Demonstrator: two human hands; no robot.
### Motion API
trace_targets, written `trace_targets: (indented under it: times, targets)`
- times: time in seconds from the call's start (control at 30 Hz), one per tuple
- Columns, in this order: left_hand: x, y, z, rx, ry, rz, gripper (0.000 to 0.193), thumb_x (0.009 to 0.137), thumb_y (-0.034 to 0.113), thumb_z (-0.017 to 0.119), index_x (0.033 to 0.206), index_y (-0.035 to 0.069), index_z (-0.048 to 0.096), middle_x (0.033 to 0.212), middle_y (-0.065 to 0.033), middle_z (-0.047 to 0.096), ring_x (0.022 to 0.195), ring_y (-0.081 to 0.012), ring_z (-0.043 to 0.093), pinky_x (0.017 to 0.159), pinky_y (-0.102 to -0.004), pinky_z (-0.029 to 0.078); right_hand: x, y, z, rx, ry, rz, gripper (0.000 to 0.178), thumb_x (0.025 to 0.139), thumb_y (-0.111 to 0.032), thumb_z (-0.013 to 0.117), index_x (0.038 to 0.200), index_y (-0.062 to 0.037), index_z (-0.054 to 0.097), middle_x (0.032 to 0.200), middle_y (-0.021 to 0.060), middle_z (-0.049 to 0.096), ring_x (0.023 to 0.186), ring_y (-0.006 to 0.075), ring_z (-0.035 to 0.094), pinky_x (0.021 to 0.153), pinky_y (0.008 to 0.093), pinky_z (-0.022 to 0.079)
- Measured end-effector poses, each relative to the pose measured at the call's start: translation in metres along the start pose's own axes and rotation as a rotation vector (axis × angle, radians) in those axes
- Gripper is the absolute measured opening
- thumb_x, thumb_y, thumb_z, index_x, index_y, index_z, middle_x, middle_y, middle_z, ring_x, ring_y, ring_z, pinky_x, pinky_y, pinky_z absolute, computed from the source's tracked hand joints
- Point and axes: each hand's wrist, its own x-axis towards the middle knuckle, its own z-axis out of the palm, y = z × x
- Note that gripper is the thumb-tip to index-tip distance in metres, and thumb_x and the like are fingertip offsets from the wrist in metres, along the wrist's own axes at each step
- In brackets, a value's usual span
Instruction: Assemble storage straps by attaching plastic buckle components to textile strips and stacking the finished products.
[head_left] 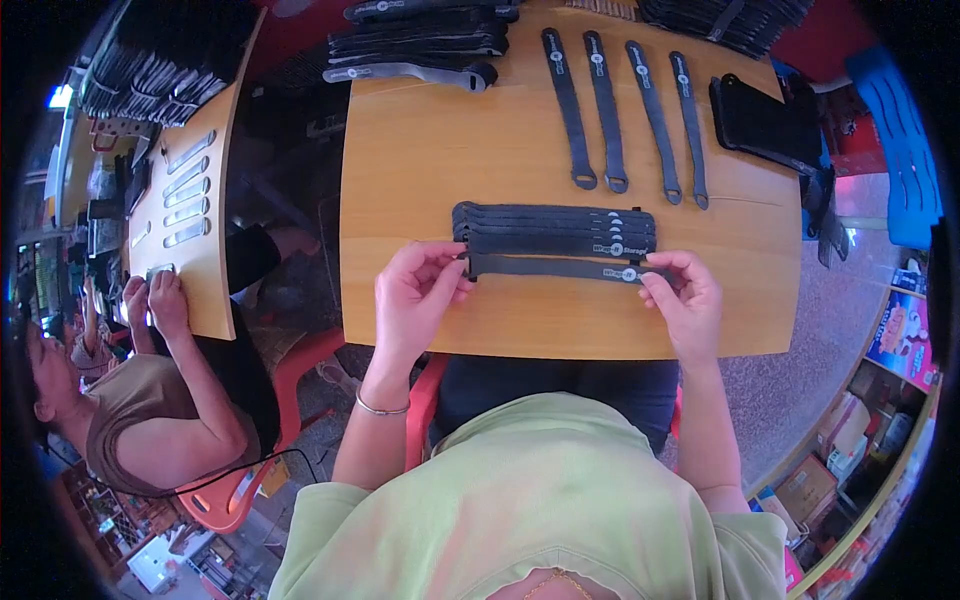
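Observation:
A dark grey hook-and-loop cable strap with white print lies level across the near part of the wooden table. My left hand pinches its left end between thumb and fingers. At the other end, my right hand is closed on the strap the same way. Just beyond it, and almost touching, rests a neat stack of like straps, fanned slightly so several printed edges show. Farther back, several single straps lie spread apart, their looped ends toward me.
Piles of bundled straps stand at the back left and back right. A black pouch lies at the right edge. On the left, a co-worker handles something at another table. A blue slatted plastic piece stands at right.

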Motion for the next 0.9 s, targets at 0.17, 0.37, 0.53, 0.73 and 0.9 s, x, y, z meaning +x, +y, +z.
trace_targets:
  times: [0.17, 0.37, 0.53, 0.73, 0.9]
  targets:
    - [0.005, -0.007, 0.000, 0.019, 0.077, -0.008, 0.011, 0.087, -0.005, 0.058, 0.097, -0.003, 0.059, 0.080, -0.0056, 0.062, 0.067, -0.0092, 0.062, 0.059, -0.0199, 0.051, 0.005, -0.003, 0.003, 0.002, 0.044, -0.013, 0.016, 0.086, 0.001, 0.062, 0.102, -0.0001, 0.062, 0.086, 0.0030, 0.062, 0.071, 0.0075, 0.060, 0.063, 0.0198, 0.050]
    - [0.011, -0.006, 0.001, 0.099, 0.097, 0.019, 0.010, 0.085, -0.005, 0.060, 0.095, -0.002, 0.060, 0.075, -0.0037, 0.062, 0.062, -0.0070, 0.060, 0.054, -0.0182, 0.048, 0.008, -0.003, 0.002, -0.118, 0.069, -0.041, 0.014, 0.086, 0.001, 0.062, 0.100, -0.0004, 0.062, 0.084, 0.0007, 0.061, 0.070, 0.0050, 0.057, 0.062, 0.0185, 0.047]
    - [0.014, -0.005, 0.003, 0.123, 0.127, -0.020, 0.009, 0.085, -0.002, 0.062, 0.094, -0.002, 0.061, 0.075, -0.0027, 0.062, 0.059, -0.0056, 0.059, 0.051, -0.0175, 0.047, 0.010, 0.000, 0.005, -0.168, 0.099, -0.085, 0.015, 0.085, 0.001, 0.064, 0.099, -0.0014, 0.059, 0.081, -0.0016, 0.058, 0.068, 0.0033, 0.053, 0.060, 0.0172, 0.046]
    - [0.014, -0.007, 0.004, 0.127, 0.133, -0.022, 0.010, 0.084, -0.001, 0.063, 0.094, -0.001, 0.061, 0.075, -0.0024, 0.062, 0.059, -0.0046, 0.058, 0.049, -0.0172, 0.046, 0.011, 0.003, 0.003, -0.176, 0.112, -0.084, 0.018, 0.083, 0.001, 0.066, 0.098, -0.0026, 0.055, 0.081, -0.0018, 0.056, 0.068, 0.0032, 0.053, 0.059, 0.0168, 0.045]
    - [0.015, -0.006, 0.003, 0.132, 0.131, -0.042, 0.010, 0.084, -0.001, 0.063, 0.094, -0.001, 0.061, 0.075, -0.0020, 0.062, 0.058, -0.0040, 0.057, 0.049, -0.0170, 0.045, 0.012, 0.002, 0.005, -0.172, 0.122, -0.069, 0.020, 0.083, 0.001, 0.066, 0.098, -0.0029, 0.054, 0.080, -0.0013, 0.055, 0.067, 0.0031, 0.053, 0.057, 0.0165, 0.044]
